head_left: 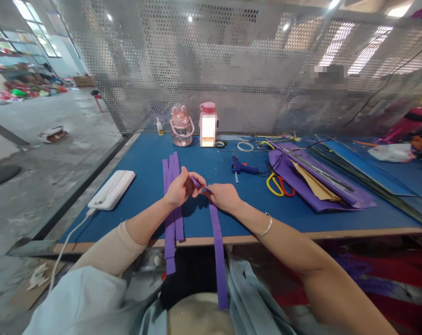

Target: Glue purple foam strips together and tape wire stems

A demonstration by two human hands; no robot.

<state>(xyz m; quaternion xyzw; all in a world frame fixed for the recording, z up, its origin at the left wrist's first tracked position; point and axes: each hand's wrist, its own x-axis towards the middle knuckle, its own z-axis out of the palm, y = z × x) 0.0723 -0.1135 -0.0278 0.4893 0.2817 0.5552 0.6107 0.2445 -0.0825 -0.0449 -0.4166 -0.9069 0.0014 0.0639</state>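
A long purple strip (217, 246) runs up from my lap over the table's front edge to both hands. My right hand (225, 197) pinches it near its upper end. My left hand (183, 187) has its fingers closed on the end of the same strip, just left of the right hand. Under and beside my left wrist lie several more purple strips (176, 167), side by side, some hanging past the front edge. The material of the strips is too plain to make out.
The blue table (148, 153) holds a white power bank (111, 190), a blue glue gun (245, 166), scissors (281, 184) and purple sheets (312, 193). Two drink bottles (181, 132) and a small glue bottle (159, 127) stand before a perforated metal panel (197, 56).
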